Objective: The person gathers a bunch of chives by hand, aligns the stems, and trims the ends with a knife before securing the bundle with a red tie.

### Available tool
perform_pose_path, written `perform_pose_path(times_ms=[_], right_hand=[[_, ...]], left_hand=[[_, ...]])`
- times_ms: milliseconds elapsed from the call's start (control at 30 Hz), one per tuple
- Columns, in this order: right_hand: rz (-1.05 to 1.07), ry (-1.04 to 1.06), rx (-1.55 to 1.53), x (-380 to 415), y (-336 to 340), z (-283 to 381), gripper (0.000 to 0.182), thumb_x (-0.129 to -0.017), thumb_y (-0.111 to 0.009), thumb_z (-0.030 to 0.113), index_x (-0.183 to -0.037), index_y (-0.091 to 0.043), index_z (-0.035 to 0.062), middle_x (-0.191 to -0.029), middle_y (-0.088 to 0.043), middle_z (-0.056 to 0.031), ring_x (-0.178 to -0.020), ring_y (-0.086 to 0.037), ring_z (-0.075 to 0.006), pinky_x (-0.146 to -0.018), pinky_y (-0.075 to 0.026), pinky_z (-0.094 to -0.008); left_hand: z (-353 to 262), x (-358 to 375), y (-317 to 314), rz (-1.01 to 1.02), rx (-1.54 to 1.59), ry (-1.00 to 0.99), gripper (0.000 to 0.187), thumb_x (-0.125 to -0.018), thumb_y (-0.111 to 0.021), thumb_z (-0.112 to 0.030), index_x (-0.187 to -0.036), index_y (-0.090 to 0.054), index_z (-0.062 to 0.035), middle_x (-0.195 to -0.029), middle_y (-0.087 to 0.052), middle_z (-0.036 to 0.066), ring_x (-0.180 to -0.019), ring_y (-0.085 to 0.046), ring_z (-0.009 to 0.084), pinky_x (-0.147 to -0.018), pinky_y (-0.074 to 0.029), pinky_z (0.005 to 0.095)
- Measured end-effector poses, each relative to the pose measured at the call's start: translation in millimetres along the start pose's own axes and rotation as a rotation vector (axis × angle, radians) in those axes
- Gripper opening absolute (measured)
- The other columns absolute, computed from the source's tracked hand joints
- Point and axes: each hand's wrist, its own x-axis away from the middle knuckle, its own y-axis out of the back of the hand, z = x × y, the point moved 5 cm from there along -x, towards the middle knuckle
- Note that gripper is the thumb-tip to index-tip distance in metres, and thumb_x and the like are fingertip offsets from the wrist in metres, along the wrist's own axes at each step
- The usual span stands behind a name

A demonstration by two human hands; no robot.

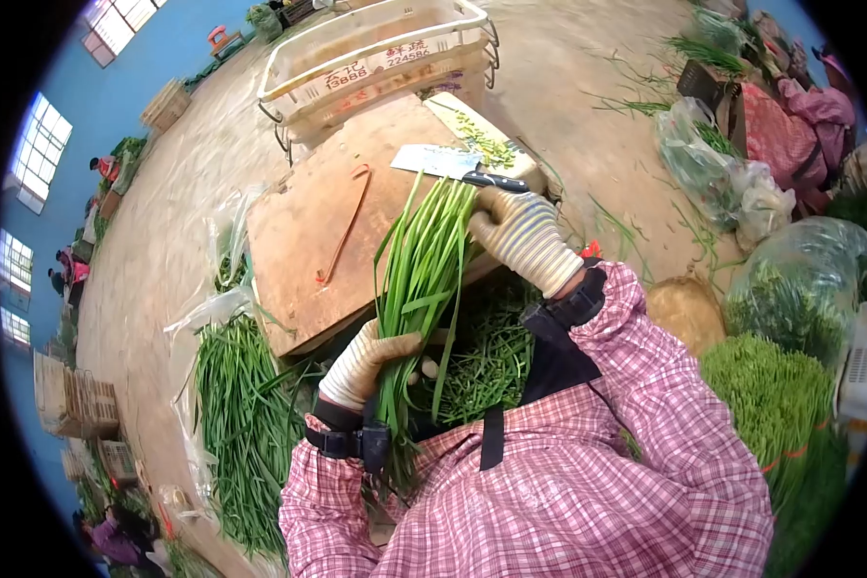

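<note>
Blue painted walls with bright paned windows rise on the far left, above a dull, scuffed, earth-brown floor. On it stands a flat wooden board (308, 231), tan and worn, with irregular edges, serving as a table; a thin reddish tie (345, 226) curls across it. At its far right side a pale, rounded-edged block (445, 104) carries small chopped green and yellowish bits (486, 144). A knife (438, 161) with a broad, shiny, flat blade and a black riveted handle lies near that block

Over the near edge of the board is a loose bundle of long, smooth, flat green leaves (419, 279). The left hand (361, 364), in a cream knitted glove, is closed around its lower part, thumb across the stems. The right hand (520, 231), in a striped knitted glove, has its fingers curled in at the bundle's upper right, close to the knife handle; whether they pinch any leaves, I cannot tell

To the left, a thick heap of glossy green leaves (246, 424) lies beside crinkled clear plastic (226, 306). Beyond the board sits a whitish, slatted plastic crate (376, 72) with wire handles, and on the right swollen clear bags (800, 279) hold feathery greens
</note>
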Motion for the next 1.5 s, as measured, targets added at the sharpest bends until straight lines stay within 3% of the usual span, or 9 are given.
perform_pose_path(times_ms=[133, 200, 267, 400, 867, 933, 1100, 1333, 1500], right_hand=[[-0.208, -0.515, -0.585, -12.9, 26.6, -40.0, 0.016, -0.090, -0.060, 0.020, -0.093, -0.065, 0.0049, -0.062, -0.059, -0.0035, -0.052, -0.054, -0.0114, -0.049, -0.043, -0.0256], [-0.393, -0.248, -0.791, -16.5, 51.6, -64.3, 0.020, -0.093, -0.057, 0.023, -0.098, -0.063, 0.0055, -0.059, -0.054, 0.0009, -0.047, -0.046, -0.0079, -0.045, -0.037, -0.0219], [-0.031, -0.322, -1.352, -10.2, 55.9, -76.5, 0.023, -0.093, -0.054, 0.026, -0.083, -0.064, 0.0072, -0.060, -0.056, -0.0022, -0.045, -0.048, -0.0105, -0.044, -0.041, -0.0264], [0.267, -0.087, -0.415, -1.0, 7.8, -21.9, 0.033, -0.087, -0.068, 0.030, -0.106, -0.070, 0.0019, -0.083, -0.069, -0.0106, -0.081, -0.068, -0.0204, -0.075, -0.053, -0.0324], [-0.138, -0.199, -1.254, -31.1, 6.6, -39.1, 0.020, -0.094, -0.061, 0.023, -0.092, -0.067, 0.0034, -0.090, -0.068, -0.0069, -0.086, -0.063, -0.0184, -0.079, -0.053, -0.0324], [0.418, -0.158, -0.759, -19.7, 20.4, -38.5, 0.032, -0.098, -0.053, 0.031, -0.094, -0.069, 0.0028, -0.092, -0.068, -0.0076, -0.085, -0.063, -0.0180, -0.079, -0.052, -0.0328], [0.488, 0.000, -1.191, -14.8, -15.3, 14.3, 0.084, -0.089, -0.057, 0.063, -0.142, -0.042, -0.0001, -0.143, -0.046, -0.0179, -0.133, -0.042, -0.0302, -0.110, -0.036, -0.0405], [0.360, -0.001, -1.530, -38.3, 17.9, 62.9, 0.052, -0.085, -0.076, 0.030, -0.122, -0.053, 0.0016, -0.108, -0.066, -0.0136, -0.107, -0.065, -0.0290, -0.090, -0.056, -0.0399], [0.189, -0.146, -1.382, -44.2, 10.1, 34.4, 0.031, -0.094, -0.065, 0.032, -0.105, -0.063, 0.0028, -0.098, -0.070, -0.0143, -0.096, -0.069, -0.0240, -0.083, -0.058, -0.0359]], left_hand=[[4.2, 16.5, 8.7, -0.013, 0.015, 0.004, 0.061, -0.082, -0.071, -0.022, -0.134, -0.049, 0.0018, -0.112, -0.067, 0.019, -0.069, -0.066, 0.0162, -0.052, -0.050, 0.0205], [4.7, 26.6, 22.8, -0.094, 0.083, -0.019, 0.057, -0.083, -0.069, -0.015, -0.134, -0.050, 0.0015, -0.112, -0.067, 0.018, -0.071, -0.067, 0.0161, -0.055, -0.053, 0.0206], [-3.9, 34.6, 37.2, -0.198, 0.001, -0.116, 0.057, -0.082, -0.070, -0.016, -0.133, -0.051, 0.0009, -0.110, -0.068, 0.016, -0.069, -0.066, 0.0143, -0.054, -0.050, 0.0198], [-12.4, 34.5, 41.8, -0.243, 0.045, -0.150, 0.051, -0.082, -0.070, -0.015, -0.128, -0.054, 0.0008, -0.107, -0.069, 0.015, -0.066, -0.065, 0.0143, -0.052, -0.049, 0.0197], [-9.5, 24.4, 25.2, -0.105, 0.063, -0.150, 0.054, -0.078, -0.071, -0.013, -0.127, -0.053, 0.0003, -0.100, -0.068, 0.015, -0.062, -0.061, 0.0154, -0.053, -0.050, 0.0233], [-15.6, 27.1, 27.7, -0.155, 0.035, -0.190, 0.054, -0.078, -0.071, -0.013, -0.127, -0.053, 0.0001, -0.099, -0.068, 0.013, -0.063, -0.061, 0.0151, -0.055, -0.050, 0.0233], [-40.9, 0.8, 7.1, -0.127, -0.148, -0.280, 0.047, -0.077, -0.071, -0.016, -0.120, -0.058, -0.0016, -0.091, -0.068, 0.009, -0.067, -0.063, 0.0130, -0.061, -0.052, 0.0235], [-36.1, -38.8, -15.0, 0.181, -0.150, -0.277, 0.052, -0.078, -0.071, -0.002, -0.128, -0.055, 0.0023, -0.109, -0.067, 0.009, -0.094, -0.065, 0.0178, -0.081, -0.053, 0.0291], [-36.0, -35.1, 12.6, -0.289, -0.421, -0.736, 0.062, -0.074, -0.077, -0.004, -0.132, -0.053, -0.0007, -0.125, -0.061, 0.010, -0.107, -0.059, 0.0194, -0.094, -0.048, 0.0336]])
